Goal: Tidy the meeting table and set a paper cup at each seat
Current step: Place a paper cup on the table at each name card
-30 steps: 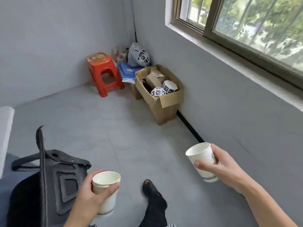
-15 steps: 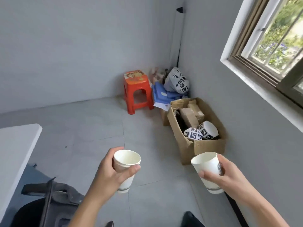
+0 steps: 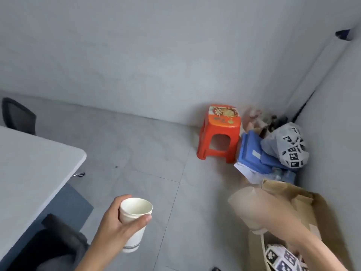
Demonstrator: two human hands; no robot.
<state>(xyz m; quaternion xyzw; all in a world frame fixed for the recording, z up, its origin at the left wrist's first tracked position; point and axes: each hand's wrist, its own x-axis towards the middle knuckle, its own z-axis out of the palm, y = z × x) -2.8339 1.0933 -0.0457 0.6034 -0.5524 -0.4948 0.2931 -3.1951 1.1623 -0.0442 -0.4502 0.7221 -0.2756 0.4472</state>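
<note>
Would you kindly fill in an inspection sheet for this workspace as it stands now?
Surface: pale grey table, only one corner in view.
Job's things: white paper cup, held beside the table, not on it.
Clutter: orange plastic stool, blue folders, marker-printed plastic bag, brown cardboard box, all by the wall corner.
Fingers: left hand fingers curled round the cup; right hand motion-blurred, grip unreadable.
Cables: thin dark line up the wall corner, possibly a cable.
Surroundings: grey tiled floor, black office chair beside the table.

Plain grey walls [image 3: 156, 55] meet a grey tiled floor [image 3: 136, 153]. A white table [image 3: 29, 163] stands at the left, with a black chair [image 3: 17, 116] behind it. An orange stool [image 3: 220, 133] sits in the corner beside what may be blue folders [image 3: 254, 157].
</note>
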